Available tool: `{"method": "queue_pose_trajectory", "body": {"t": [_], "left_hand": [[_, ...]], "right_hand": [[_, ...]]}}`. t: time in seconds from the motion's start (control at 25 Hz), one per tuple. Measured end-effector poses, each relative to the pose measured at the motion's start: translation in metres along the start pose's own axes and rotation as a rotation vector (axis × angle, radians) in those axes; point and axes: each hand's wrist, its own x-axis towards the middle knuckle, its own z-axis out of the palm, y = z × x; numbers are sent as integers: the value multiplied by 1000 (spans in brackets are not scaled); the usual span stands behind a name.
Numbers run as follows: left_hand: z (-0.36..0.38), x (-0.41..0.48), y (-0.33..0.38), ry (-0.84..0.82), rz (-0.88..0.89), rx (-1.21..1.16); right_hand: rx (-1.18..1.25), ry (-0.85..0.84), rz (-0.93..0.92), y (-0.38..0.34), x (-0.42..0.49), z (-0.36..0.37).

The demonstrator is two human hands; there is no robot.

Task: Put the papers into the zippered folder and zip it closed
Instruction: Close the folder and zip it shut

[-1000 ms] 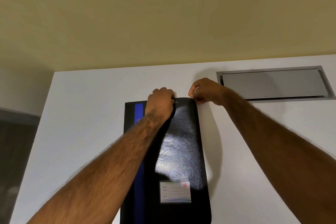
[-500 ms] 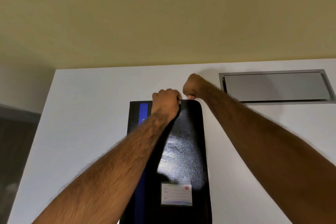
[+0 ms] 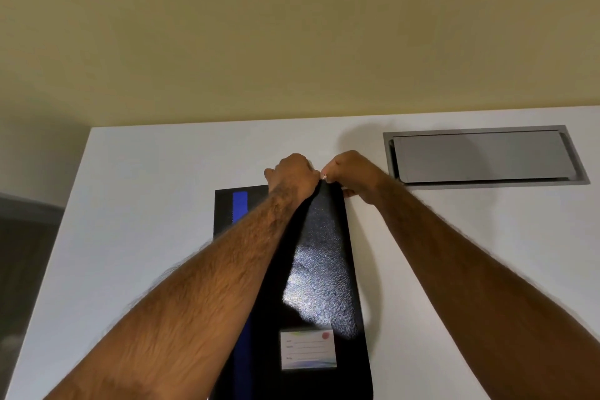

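Right hand (image 3: pixel 352 177) shifted rightward, two hands, one folder (image 3: pixel 324 269)

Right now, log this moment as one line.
folder flat on table | left hand holds far edge | right hand pinches zipper pull

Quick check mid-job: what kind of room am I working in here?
Probably an office or meeting room. The white desk has a grey flip-lid cable hatch set into it, and a black zippered folder with a name label lies on it.
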Motion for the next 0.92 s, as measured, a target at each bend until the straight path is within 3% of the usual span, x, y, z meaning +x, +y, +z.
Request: {"method": "queue_pose_trajectory", "body": {"t": [0.28,0.6,0.92], "left_hand": [[1,4,14,-63,-40,15],[-3,16,17,-223,-112,-45],[3,16,17,-199,-176,-50]], "right_hand": [[105,126,-57,14,-10,3],[172,105,-41,22,-14,0],[175,116,-121,25,-18,6]]}}
